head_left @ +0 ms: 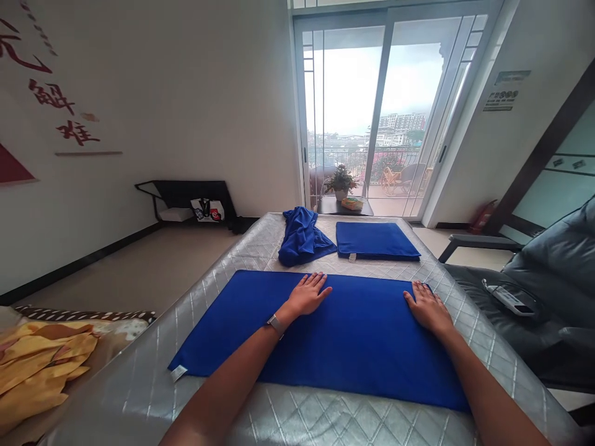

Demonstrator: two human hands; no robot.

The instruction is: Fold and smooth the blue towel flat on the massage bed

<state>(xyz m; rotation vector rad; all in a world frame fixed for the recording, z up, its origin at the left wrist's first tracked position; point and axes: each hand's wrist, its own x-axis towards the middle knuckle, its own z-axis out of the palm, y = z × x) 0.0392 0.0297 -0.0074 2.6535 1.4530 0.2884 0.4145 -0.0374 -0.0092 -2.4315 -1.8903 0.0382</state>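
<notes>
A blue towel (353, 347) lies spread flat across the silver quilted table cover (316, 415), with a white label at its near left corner. My left hand (307, 294) rests flat on its upper middle, fingers stretched out. Near the towel's far right corner, my right hand (428, 306) also presses flat with spread fingers. Behind the spread towel, a crumpled blue towel (302, 238) sits in a loose heap. To the right of that heap is a neatly folded blue towel (376, 240) with a small white tag at its front edge.
A dark armchair (548, 279) with a power strip (511, 300) on its seat stands at the right. Yellow cloth (41, 365) lies at the lower left. Beyond the table are a potted plant (341, 181) and a sliding glass door (344, 111).
</notes>
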